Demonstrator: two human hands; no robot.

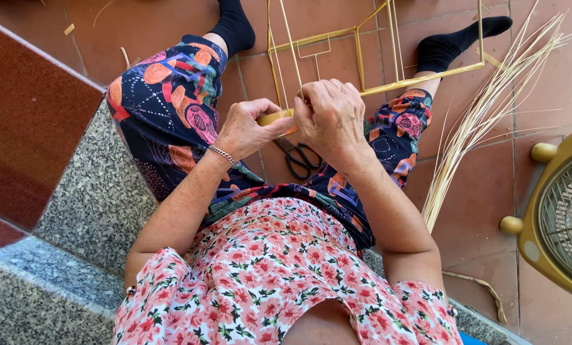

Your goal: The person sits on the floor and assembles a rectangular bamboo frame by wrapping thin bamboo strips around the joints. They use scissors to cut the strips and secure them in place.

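Both hands are working at knee height, over the gap between the legs. Left hand [242, 130] is pinching a small yellowish roll, looks like tape or wrapped strip [274, 117], thumb on top, fingers curled under it. Right hand [329, 115] is closing down on the same spot from the other side, fingers bunched tight, knuckles up; can't tell what exactly the fingertips are gripping, they're hidden under the hand. The two hands are touching or nearly touching at the roll.

The roll is sitting right against the near bar of a thin yellow-wrapped wire frame [337, 38], boxy shape, standing on the floor between the feet in black socks and running up out of view.

Black-handled scissors [299, 156] are lying on the terracotta floor tiles [484, 185] just below the hands, between the knees, blades closed.

A bundle of pale straw-coloured reed strands [484, 121] is fanning out on the floor to the person's right, beyond the right knee. A yellow floor fan with a wire grille [564, 217] is sitting at the far right edge. A grey speckled stone step [94, 198] is running along the person's left.
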